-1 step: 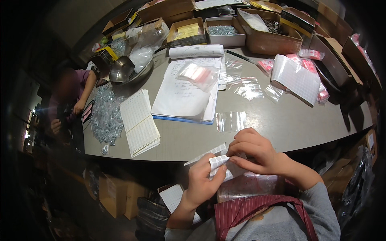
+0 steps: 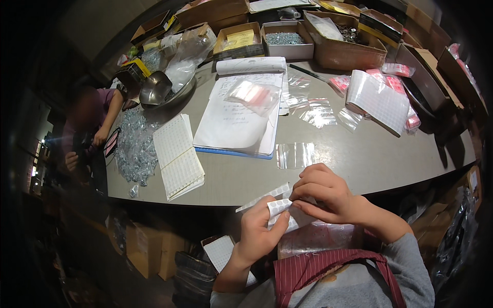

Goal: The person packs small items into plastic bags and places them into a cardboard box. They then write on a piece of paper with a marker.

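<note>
A white sheet of round stickers point(image 2: 291, 222) is bent over in my left hand point(image 2: 261, 226), the thumb pressing on its front and the fingers behind. Another strip of it point(image 2: 267, 197) sticks out past my knuckles, by the table's front edge. My right hand point(image 2: 324, 195) pinches the top edge of the sheet, thumb against forefinger; whether a single sticker is between the fingertips is hidden. Just beyond my hands, small clear zip bags point(image 2: 296, 155) lie flat on the table.
A clipboard with papers point(image 2: 233, 120) lies mid-table, with label sheets point(image 2: 178, 156) and a heap of small filled bags point(image 2: 134, 149) on its left. More zip bags point(image 2: 316, 112) and a white sheet point(image 2: 377, 101) are to the right. Cardboard boxes point(image 2: 349, 54) line the back. A person point(image 2: 105, 110) sits far left.
</note>
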`<state>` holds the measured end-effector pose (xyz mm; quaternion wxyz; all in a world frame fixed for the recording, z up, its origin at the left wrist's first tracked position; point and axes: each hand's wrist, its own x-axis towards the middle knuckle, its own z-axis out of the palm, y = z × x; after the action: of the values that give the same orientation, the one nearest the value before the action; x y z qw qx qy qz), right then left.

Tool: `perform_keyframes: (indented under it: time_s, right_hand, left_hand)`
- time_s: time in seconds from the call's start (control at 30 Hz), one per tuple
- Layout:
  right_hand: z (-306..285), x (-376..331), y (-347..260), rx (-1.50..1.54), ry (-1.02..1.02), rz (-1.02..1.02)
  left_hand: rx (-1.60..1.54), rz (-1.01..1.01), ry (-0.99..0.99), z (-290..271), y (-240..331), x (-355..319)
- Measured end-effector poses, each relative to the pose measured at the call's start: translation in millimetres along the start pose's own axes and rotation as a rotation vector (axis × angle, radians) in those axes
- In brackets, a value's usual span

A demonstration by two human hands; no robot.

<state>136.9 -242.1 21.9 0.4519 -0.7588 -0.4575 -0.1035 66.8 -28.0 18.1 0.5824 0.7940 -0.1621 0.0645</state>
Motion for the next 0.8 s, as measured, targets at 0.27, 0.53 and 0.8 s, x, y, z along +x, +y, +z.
perform_keyframes:
  time_s: [0.27,0.53,0.8]
  right_hand:
    - [3.0,-2.5,4.6,0.272,-0.05,0.233]
    - [-4.3,5.9,7.7,0.146,-0.043,0.271]
    - [-32.0,45.1,60.5,-0.536,-0.161,-0.098]
  left_hand:
    - [-0.014,0.019,-0.017,1.1,-6.3,-0.5]
    - [-0.091,-0.049,-0.008,5.2,-6.9,-1.9]
    - [-0.16,-0.182,-0.12,4.7,-9.0,-8.3]
